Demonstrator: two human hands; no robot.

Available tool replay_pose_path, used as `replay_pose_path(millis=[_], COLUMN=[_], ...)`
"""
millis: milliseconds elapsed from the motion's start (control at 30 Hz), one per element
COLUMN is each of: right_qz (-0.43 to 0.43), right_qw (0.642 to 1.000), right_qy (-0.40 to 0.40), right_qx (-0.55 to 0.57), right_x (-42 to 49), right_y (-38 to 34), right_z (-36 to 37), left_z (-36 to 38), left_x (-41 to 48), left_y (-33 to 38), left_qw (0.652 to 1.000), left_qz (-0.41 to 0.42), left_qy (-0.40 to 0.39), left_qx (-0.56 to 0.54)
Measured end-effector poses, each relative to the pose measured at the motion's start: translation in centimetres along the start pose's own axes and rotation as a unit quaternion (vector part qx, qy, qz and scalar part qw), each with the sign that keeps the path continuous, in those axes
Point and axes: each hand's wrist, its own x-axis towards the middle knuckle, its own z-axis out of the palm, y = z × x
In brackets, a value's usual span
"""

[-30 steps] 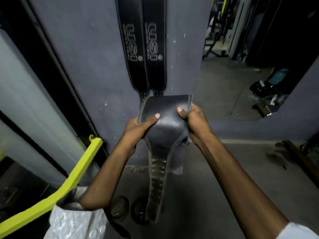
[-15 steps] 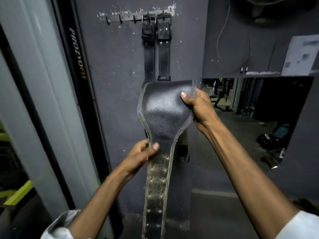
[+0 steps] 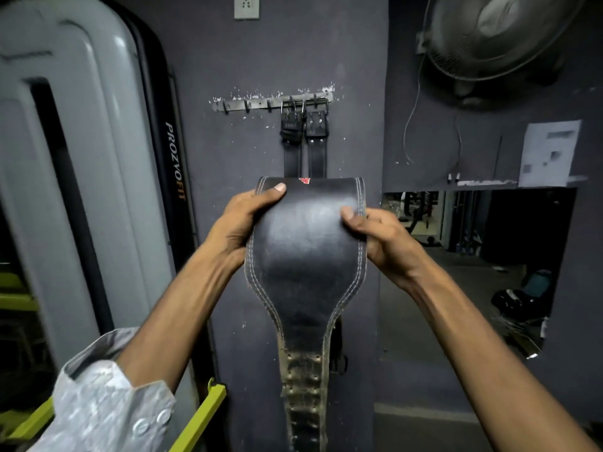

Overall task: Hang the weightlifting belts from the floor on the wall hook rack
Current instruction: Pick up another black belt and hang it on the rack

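Observation:
I hold a black leather weightlifting belt [image 3: 305, 252] folded over at chest height, its wide part up and its worn, hole-punched strap hanging down. My left hand [image 3: 243, 220] grips its left edge and my right hand [image 3: 375, 238] its right edge, thumbs on the front. Above it on the dark wall is a metal hook rack [image 3: 248, 104]. Two black belts [image 3: 305, 141] hang by their buckles from its right-hand hooks. The rack's left hooks are bare.
A grey machine housing [image 3: 91, 177] with a black post lettered PROZVOFIT stands at the left, with yellow bars [image 3: 199, 415] low down. A wall fan [image 3: 502, 37] is at the top right. A mirror [image 3: 473, 256] sits low on the right wall.
My left hand has gone up from the strap to the wide part's left edge. The belt sits higher against the wall, and my view has tilted up so the rack is nearer the middle.

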Motion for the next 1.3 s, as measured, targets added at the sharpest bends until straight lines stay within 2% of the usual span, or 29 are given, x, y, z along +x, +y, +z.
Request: replay_pose_path(millis=[133,200,267,367,467,600,700,800,900,1000,1100,1167,1233,1300], right_qz=[0.094,0.145,0.166,0.137,0.036,-0.078,-0.113,-0.085,0.001,0.076,0.082,0.093,0.070,0.037], right_qw=[0.976,0.967,0.971,0.979,0.994,0.997,0.989,0.985,0.984,0.992,0.988,0.980,0.983,0.986], right_qy=[-0.046,-0.014,0.039,0.053,0.037,0.024,0.008,0.010,0.083,0.089,0.081,0.094,0.129,0.146], right_qx=[0.190,0.207,0.168,0.144,0.097,-0.009,-0.093,-0.150,-0.159,-0.041,0.102,0.146,0.109,0.068], right_x=[1.7,3.0,4.1,4.6,4.3,3.3,2.2,1.1,1.9,3.8,5.5,6.3,6.7,6.3], right_y=[-2.6,-3.3,-3.4,-2.3,-1.6,-1.7,-2.1,-3.0,-3.2,-3.6,-4.9,-5.7,-5.9,-5.5], right_z=[1.3,2.4,3.5,5.3,6.9,8.7,9.1,8.8,8.1,7.6,7.6,8.3,9.6,11.3], left_z=[-0.4,-0.9,-2.0,-3.9,-4.8,-5.2,-5.6,-6.1,-6.0,-6.0,-6.8,-7.5,-8.0,-8.4], left_x=[-1.6,-2.5,-3.3,-4.6,-5.1,-3.5,-3.1,-2.8,-3.1,-3.7,-4.7,-5.4,-5.4,-4.8], left_y=[0.2,0.0,-0.2,0.9,3.2,5.5,6.1,5.5,4.6,4.3,4.0,3.3,3.0,3.8], left_qw=[0.996,0.993,0.991,0.993,0.997,0.999,0.997,0.999,0.993,0.986,0.983,0.982,0.985,0.992], left_qz=[0.077,0.100,0.108,0.068,-0.015,-0.025,-0.055,0.004,0.091,0.142,0.147,0.123,0.080,0.058], left_qy=[-0.039,-0.051,-0.061,-0.068,-0.074,-0.043,-0.050,-0.045,-0.031,-0.051,-0.079,-0.101,-0.091,-0.048], left_qx=[0.035,0.045,0.052,0.073,0.016,-0.012,-0.028,0.021,0.066,0.078,0.080,0.106,0.122,0.104])
